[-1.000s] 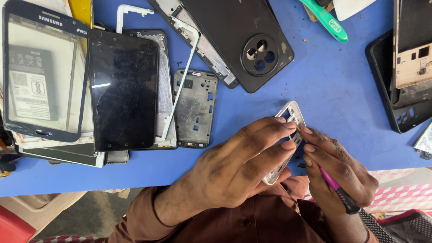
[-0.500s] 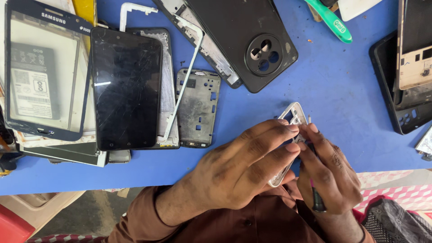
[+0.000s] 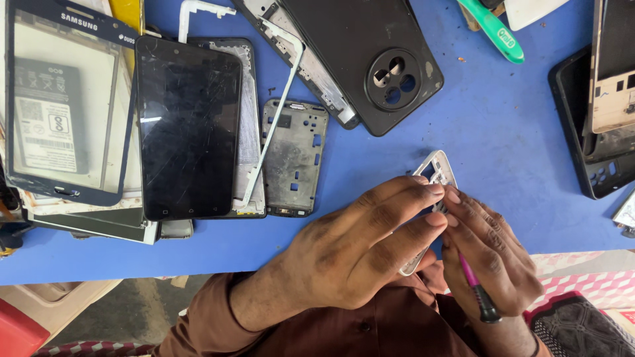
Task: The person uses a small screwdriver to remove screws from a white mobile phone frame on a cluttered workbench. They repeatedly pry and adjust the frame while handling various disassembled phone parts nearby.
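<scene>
Left hand [image 3: 357,248]: lower middle of the frame, fingers curled over a silver phone frame [image 3: 436,170], gripping it along its side; most of the frame is hidden under the fingers.
Right hand [image 3: 493,254]: lower right, just beside the left hand, fingertips touching the same phone frame; it clasps a pink-handled screwdriver [image 3: 477,294] with a black end that sticks out below the palm.
Phone frame, place: held above the near edge of the blue table [image 3: 516,145], its upper corner showing past the fingertips.
Centre of frame: grey inner phone chassis [image 3: 294,157] lying flat, with a thin white bezel [image 3: 271,132] laid slantwise at its left edge.
Upper middle: black back cover [image 3: 370,59] with a round camera opening, resting over another chassis.
Left of frame: black phone screen [image 3: 188,129], scratched, lying beside a dark-rimmed tablet glass [image 3: 66,99]; both sit on a stack of flat parts.
Upper right: green-handled tool [image 3: 495,30].
Right edge: black phone case [image 3: 595,152] with a pale gold panel [image 3: 615,66] resting on it.
Bottom: brown sleeve [image 3: 218,317].
</scene>
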